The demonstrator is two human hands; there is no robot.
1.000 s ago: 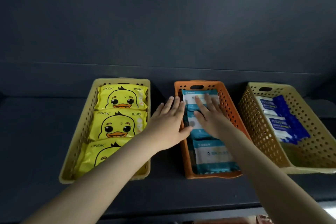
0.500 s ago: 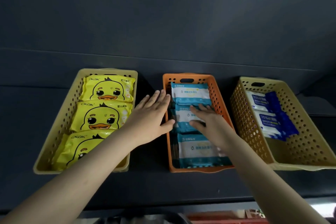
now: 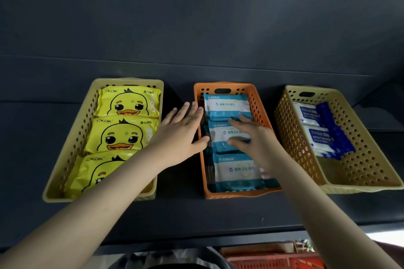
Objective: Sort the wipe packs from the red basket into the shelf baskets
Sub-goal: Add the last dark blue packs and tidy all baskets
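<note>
Two flat, empty grips: left hand (image 3: 181, 135) against orange basket (image 3: 238, 195) rim, right hand (image 3: 255, 137) pressing middle pack (image 3: 220, 135).

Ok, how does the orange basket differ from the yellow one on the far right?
The orange basket is narrower than the right yellow basket. Teal packs fill the orange one front to back; blue packs sit only at the yellow one's back. The left hand and right hand are at the orange, not the yellow. Both are perforated with handle slots.

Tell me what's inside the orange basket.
The orange basket holds three teal-and-white wipe packs in a row. The right hand rests on the middle pack, partly hiding it; anything beneath the packs cannot be seen.
</note>
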